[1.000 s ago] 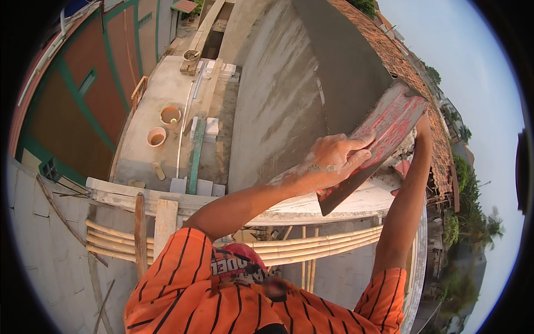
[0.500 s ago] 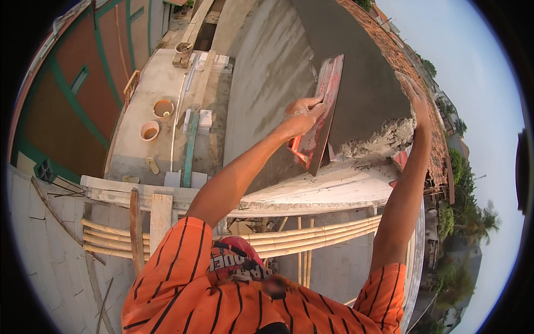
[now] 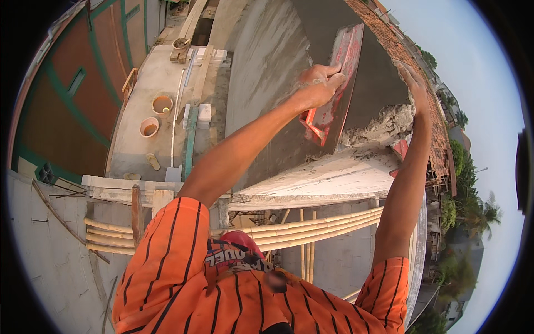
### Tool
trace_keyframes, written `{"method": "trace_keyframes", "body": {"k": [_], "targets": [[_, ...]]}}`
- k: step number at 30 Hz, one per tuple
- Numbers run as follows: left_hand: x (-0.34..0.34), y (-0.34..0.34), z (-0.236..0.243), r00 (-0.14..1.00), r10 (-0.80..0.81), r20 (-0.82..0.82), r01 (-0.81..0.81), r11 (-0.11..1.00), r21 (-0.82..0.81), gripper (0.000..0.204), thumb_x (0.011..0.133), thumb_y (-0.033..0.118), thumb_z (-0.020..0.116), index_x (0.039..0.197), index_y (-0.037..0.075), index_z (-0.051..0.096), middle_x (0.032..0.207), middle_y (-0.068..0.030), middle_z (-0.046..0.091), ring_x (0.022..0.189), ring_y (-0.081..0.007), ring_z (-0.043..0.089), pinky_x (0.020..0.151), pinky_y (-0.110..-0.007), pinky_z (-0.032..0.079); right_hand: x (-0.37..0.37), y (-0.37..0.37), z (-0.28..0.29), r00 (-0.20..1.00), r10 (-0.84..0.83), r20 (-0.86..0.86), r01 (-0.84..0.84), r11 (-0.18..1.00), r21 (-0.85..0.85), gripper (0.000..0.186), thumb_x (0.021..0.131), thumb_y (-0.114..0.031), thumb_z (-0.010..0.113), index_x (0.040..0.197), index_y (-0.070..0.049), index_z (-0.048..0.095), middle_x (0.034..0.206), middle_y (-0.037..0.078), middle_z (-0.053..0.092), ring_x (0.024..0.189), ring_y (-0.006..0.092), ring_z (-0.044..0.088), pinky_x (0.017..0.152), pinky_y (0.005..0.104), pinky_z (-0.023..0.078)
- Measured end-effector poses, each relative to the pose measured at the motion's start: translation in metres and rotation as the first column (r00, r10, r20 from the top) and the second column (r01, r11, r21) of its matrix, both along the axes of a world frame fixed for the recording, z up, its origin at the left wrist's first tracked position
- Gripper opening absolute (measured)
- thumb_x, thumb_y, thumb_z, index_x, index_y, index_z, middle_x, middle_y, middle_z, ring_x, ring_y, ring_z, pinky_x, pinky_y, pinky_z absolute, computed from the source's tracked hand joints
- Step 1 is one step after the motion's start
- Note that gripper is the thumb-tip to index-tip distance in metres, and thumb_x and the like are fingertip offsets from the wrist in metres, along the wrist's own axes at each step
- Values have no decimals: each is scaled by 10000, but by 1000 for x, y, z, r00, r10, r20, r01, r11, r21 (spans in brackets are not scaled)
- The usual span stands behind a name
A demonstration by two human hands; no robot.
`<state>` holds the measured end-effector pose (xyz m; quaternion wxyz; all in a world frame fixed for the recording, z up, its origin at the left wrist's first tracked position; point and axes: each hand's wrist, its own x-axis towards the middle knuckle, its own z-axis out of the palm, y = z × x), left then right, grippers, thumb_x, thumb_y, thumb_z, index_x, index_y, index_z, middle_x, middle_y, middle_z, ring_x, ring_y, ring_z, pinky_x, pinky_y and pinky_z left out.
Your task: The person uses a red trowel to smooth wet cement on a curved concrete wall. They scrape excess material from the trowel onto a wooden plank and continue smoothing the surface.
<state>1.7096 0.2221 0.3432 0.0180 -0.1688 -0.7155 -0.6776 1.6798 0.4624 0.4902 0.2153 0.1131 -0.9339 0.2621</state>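
My left hand (image 3: pixel 321 86) is closed on the handle of a long red plastering float (image 3: pixel 346 78), its face smeared with grey. The float lies tilted against a wall with fresh grey plaster (image 3: pixel 381 64), its underside hidden. At the wall's edge my right hand (image 3: pixel 414 92) rests with its fingers stretched out along the border; the palm side is not visible. A rough lump of wet mortar (image 3: pixel 384 127) sits beside my right wrist, above a pale ledge (image 3: pixel 334 175).
To the left, two buckets (image 3: pixel 149 127) and a sandal (image 3: pixel 153 161) lie on a concrete slab (image 3: pixel 130 111) with planks and white blocks. Bamboo poles (image 3: pixel 311 234) run below the ledge. Roof tiles (image 3: pixel 384 36) border the wall's right side.
My left hand has slid the float upward and slightly right across the plaster. My right hand stays at the wall's edge, while the view has shifted a little.
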Motion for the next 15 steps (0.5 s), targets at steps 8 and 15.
{"method": "trace_keyframes", "body": {"k": [8, 15], "targets": [[-8, 20, -99, 973, -100, 209, 63, 982, 177, 456, 972, 339, 540, 1356, 95, 548, 927, -102, 707, 771, -176, 671, 682, -337, 532, 2, -1, 0, 1000, -17, -20, 17, 999, 32, 514, 923, -444, 568, 1243, -48, 642, 1262, 129, 622, 1194, 239, 557, 1019, 335, 393], [84, 22, -82, 994, -108, -13, 109, 992, 67, 494, 964, 334, 563, 1377, 69, 508, 1370, -181, 531, 1278, -259, 517, 1072, -332, 373, 7, -2, -8, 996, -86, -4, 86, 996, 8, 514, 922, -440, 568, 1249, -48, 637, 1244, 134, 633, 1165, 241, 577, 1000, 332, 405]]}}
